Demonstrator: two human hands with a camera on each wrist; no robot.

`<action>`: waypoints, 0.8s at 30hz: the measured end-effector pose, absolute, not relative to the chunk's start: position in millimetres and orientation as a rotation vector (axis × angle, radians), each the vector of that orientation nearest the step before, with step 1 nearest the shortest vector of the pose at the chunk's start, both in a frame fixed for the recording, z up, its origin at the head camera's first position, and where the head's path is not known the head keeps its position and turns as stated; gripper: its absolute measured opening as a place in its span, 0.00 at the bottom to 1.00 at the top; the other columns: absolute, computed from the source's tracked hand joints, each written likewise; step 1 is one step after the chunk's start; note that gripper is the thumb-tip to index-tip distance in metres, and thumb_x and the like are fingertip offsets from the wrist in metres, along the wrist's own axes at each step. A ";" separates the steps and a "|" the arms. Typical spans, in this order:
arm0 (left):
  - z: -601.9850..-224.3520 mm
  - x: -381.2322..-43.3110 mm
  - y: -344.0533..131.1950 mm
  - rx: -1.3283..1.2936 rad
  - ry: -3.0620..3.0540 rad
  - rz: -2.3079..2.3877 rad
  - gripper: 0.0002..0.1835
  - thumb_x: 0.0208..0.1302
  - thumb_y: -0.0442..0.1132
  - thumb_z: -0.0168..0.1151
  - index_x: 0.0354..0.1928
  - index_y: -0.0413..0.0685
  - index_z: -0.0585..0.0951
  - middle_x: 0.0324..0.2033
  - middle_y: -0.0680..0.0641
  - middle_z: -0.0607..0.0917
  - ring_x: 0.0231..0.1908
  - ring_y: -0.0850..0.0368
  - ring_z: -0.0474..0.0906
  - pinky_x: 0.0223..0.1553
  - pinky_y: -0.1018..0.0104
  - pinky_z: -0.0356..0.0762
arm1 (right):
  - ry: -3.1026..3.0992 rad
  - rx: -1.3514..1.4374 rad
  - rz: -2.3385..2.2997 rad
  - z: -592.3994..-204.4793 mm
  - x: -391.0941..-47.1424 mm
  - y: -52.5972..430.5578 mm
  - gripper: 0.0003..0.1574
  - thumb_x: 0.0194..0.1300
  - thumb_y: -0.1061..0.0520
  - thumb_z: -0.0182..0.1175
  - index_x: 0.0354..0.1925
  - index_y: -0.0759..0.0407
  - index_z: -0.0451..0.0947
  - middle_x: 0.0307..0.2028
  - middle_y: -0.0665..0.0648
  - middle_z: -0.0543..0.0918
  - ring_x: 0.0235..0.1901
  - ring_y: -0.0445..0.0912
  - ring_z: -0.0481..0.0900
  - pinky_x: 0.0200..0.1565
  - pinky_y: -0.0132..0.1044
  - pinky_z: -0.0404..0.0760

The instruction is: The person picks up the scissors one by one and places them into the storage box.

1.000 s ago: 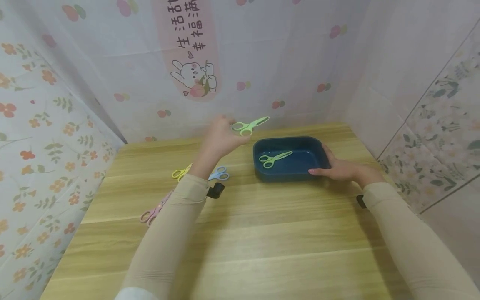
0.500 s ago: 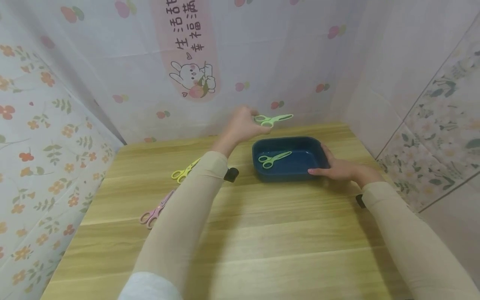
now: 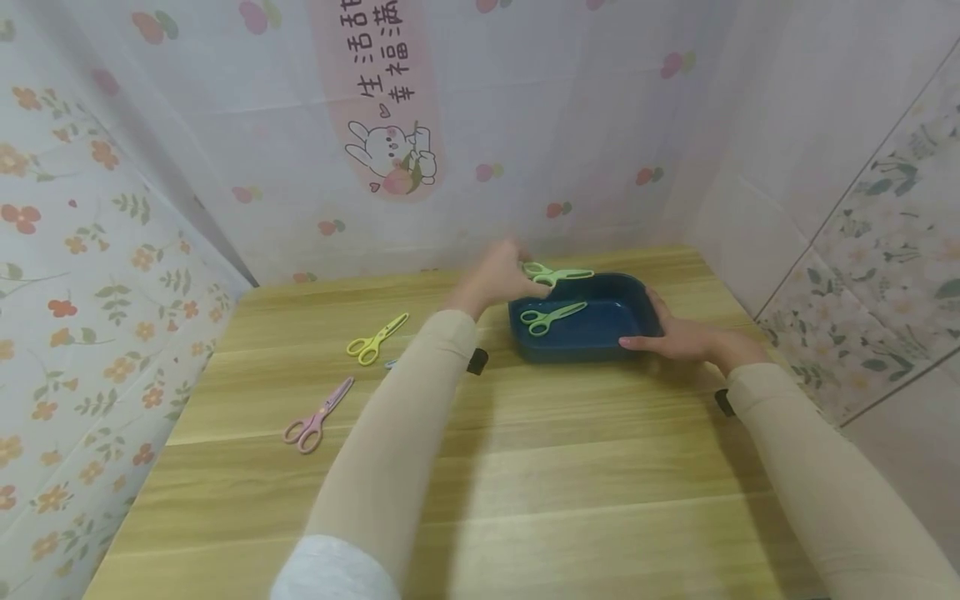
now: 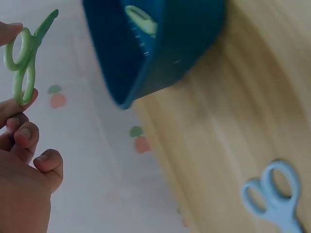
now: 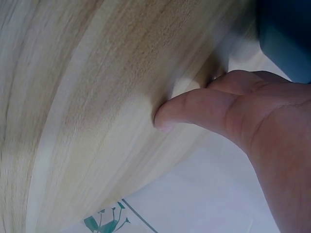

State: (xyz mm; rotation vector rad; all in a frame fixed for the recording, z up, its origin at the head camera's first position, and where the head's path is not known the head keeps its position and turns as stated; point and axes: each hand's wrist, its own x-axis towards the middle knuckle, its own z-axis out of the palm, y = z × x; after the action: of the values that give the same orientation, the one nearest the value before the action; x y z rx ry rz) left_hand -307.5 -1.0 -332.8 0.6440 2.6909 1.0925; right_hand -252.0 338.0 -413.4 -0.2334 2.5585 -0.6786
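In the head view my left hand pinches light green scissors by their handle loops. They hang above the back left part of a dark blue box, blades pointing right. The left wrist view shows thumb and fingertip on the loops of these scissors. Another pair of green scissors lies inside the box at its left. My right hand grips the box's right end, thumb at the front rim and fingers along the right side. In the right wrist view, part of the box shows beyond the fingers.
Yellow scissors and pink scissors lie on the wooden table at the left. Blue scissors lie there too, mostly hidden behind my left arm in the head view. Patterned cloth walls stand around the table.
My left hand has moved right and then down with the green scissors, from left of the box to just over it. The right hand and box have stayed still.
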 end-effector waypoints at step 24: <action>-392.0 -294.5 5.1 0.695 2.672 0.790 0.33 0.61 0.49 0.78 0.63 0.37 0.83 0.69 0.41 0.81 0.46 0.53 0.80 0.53 0.60 0.77 | 2.563 -0.222 -0.669 -414.8 -253.1 339.8 0.81 0.71 0.20 0.55 0.79 0.51 0.04 0.82 0.81 0.32 0.78 0.82 0.49 0.74 0.78 0.54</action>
State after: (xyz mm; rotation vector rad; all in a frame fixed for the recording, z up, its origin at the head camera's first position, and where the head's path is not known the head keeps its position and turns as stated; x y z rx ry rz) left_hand -294.5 5.1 -392.0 0.6953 2.6720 0.7901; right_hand -253.1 339.8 -414.8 -0.2223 2.5626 -0.6689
